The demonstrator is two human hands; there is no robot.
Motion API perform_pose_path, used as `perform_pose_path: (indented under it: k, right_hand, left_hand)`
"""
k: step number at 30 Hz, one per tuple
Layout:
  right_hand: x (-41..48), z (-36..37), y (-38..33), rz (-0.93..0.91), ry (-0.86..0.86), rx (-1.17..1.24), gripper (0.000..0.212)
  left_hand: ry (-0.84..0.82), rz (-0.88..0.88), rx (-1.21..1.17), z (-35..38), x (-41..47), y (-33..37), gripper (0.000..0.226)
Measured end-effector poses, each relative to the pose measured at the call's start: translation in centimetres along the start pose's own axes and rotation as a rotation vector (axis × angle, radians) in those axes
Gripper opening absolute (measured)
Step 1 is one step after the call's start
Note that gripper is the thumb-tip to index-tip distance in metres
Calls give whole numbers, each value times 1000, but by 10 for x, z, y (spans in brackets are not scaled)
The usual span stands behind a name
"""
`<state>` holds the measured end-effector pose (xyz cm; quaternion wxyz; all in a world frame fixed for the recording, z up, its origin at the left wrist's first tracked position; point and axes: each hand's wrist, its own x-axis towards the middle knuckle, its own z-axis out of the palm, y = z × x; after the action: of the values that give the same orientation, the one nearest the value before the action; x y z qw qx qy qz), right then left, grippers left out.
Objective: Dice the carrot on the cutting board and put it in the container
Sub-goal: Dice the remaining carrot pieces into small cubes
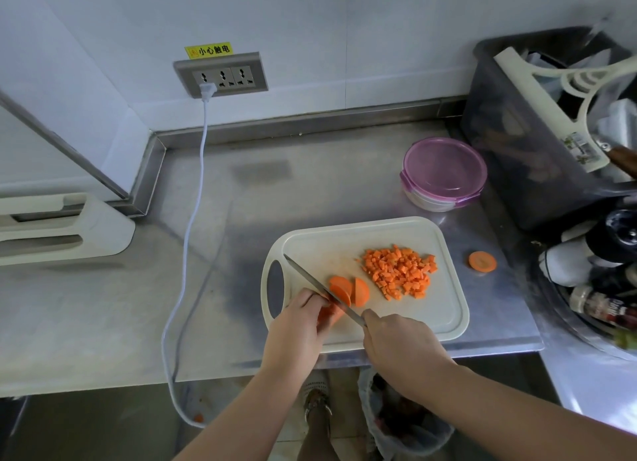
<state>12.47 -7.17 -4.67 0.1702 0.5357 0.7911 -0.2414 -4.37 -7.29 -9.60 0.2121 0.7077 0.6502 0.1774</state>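
Note:
A cream cutting board (444,309) lies on the steel counter. On it sits a pile of diced carrot (400,271). To the pile's left lie cut carrot slices (360,290). My left hand (300,322) holds down the remaining carrot piece (327,314), mostly hidden under its fingers. My right hand (396,340) grips the handle of a knife (310,276), whose blade runs up-left across the carrot. A round container with a purple lid (444,171) stands behind the board, lid on.
One carrot end slice (482,261) lies on the counter right of the board. A dark bin of utensils (537,133) and a bowl of bottles (599,288) crowd the right side. A white cable (196,202) hangs from the wall socket.

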Motion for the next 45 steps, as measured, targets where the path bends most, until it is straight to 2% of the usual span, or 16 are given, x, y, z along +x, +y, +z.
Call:
perform_pose_path:
  k: [12, 19, 28, 36, 45]
  right_hand:
    - [15, 11, -5, 58, -34, 65, 39]
    - [17, 9, -5, 99, -30, 115, 28]
    - [8, 5, -4, 87, 90, 228, 22]
    - [-2, 0, -11, 47, 45, 113, 22]
    - [0, 2, -12, -1, 15, 8, 36]
  left_hand:
    - [94, 96, -13, 7, 0, -5, 13]
    - [39, 42, -2, 3, -2, -2, 9]
    - [-33, -22, 44, -4, -7, -1, 21]
    - [-43, -37, 72, -6, -6, -1, 23]
    - [-4, 8, 37, -3, -6, -3, 18]
